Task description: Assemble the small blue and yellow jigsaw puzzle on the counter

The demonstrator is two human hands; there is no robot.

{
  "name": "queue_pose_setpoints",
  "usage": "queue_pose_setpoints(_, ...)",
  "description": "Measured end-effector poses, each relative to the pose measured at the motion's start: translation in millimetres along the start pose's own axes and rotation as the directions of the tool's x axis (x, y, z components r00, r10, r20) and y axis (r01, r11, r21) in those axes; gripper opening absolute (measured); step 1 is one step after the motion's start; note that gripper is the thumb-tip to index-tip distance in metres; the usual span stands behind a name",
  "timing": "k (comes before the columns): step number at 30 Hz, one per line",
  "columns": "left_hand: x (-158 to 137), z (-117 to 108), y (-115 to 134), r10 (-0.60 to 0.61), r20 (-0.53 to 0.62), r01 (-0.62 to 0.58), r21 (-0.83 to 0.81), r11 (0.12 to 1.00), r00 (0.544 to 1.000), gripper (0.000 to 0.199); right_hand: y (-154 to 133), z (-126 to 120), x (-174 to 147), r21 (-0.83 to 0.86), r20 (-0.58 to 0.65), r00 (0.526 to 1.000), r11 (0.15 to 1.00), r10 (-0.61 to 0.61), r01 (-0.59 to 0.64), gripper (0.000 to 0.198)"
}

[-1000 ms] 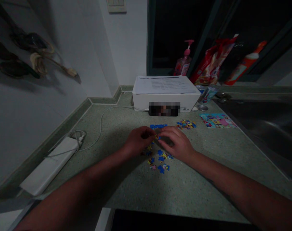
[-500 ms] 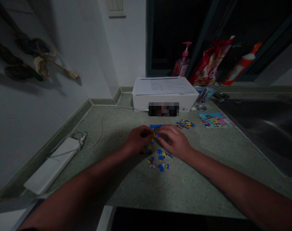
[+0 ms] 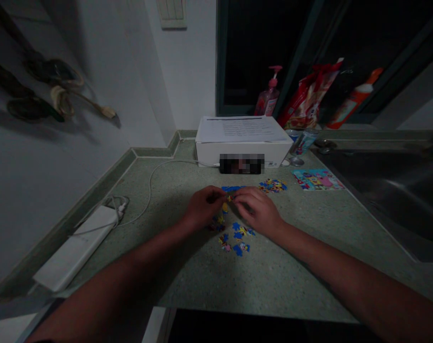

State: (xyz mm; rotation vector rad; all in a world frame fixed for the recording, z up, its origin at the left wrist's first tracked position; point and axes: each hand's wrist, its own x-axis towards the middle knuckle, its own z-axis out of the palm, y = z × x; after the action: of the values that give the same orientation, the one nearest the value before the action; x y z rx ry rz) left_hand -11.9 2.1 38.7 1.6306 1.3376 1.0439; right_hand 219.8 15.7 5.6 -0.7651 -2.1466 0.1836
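Note:
Small jigsaw puzzle pieces (image 3: pixel 229 197), yellow and blue, are pinched between the fingertips of my left hand (image 3: pixel 204 206) and my right hand (image 3: pixel 258 208), just above the counter. Both hands are closed at the fingertips and nearly touch. Behind them lies a blue strip of joined puzzle (image 3: pixel 232 188), partly hidden by the fingers. Nearer to me are loose pieces (image 3: pixel 240 232) in blue, yellow and pink, with a few more beside my left wrist. A heap of pieces (image 3: pixel 272 185) sits beyond my right hand.
A white box (image 3: pixel 243 143) with a phone (image 3: pixel 242 165) leaning on it stands at the back. To the right are a colourful picture card (image 3: pixel 318 179), a can (image 3: pixel 305 142) and the sink (image 3: pixel 387 200). A power strip (image 3: pixel 78 247) with a cable lies left.
Both hands hold nearly the same place, with a slight shift of the fingers around the pieces. The whole view has moved a little.

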Motion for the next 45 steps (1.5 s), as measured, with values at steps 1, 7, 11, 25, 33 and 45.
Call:
queue_pose_setpoints(1, 1, -2, -1, 0.026, -0.02, -0.025, 0.048, 0.999, 0.999, 0.008, 2, 0, 0, 0.002, 0.004, 1.0, 1.0, 0.03, -0.03, 0.018)
queue_pose_setpoints(7, 4, -10, -10, 0.203, 0.067, -0.21, 0.47, 0.857, 0.977, 0.017, 12, 3, 0, -0.004, 0.073, 0.98, 0.983, 0.183, -0.183, 0.015)
queue_pose_setpoints(11, 3, -8, -15, 0.179, 0.168, -0.244, 0.589, 0.771, 0.969, 0.019, 15, 6, -1, -0.01, 0.111, 0.967, 0.973, 0.229, -0.23, 0.018)
queue_pose_setpoints(25, -4, -3, -5, 0.214, 0.185, -0.274, 0.43, 0.86, 0.959, 0.011, 5, 4, -1, 0.048, 0.049, 0.997, 0.997, 0.058, -0.06, 0.023)
queue_pose_setpoints(33, -1, -5, -7, 0.222, 0.155, -0.268, 0.434, 0.86, 0.963, 0.011, 7, 4, -2, -0.009, 0.046, 0.997, 0.998, 0.06, -0.06, 0.017)
queue_pose_setpoints(45, -3, -6, -1, 0.227, 0.294, -0.353, 0.513, 0.782, 0.929, 0.02, 17, 7, -4, -0.085, 0.155, 0.983, 0.993, 0.095, -0.083, 0.021)
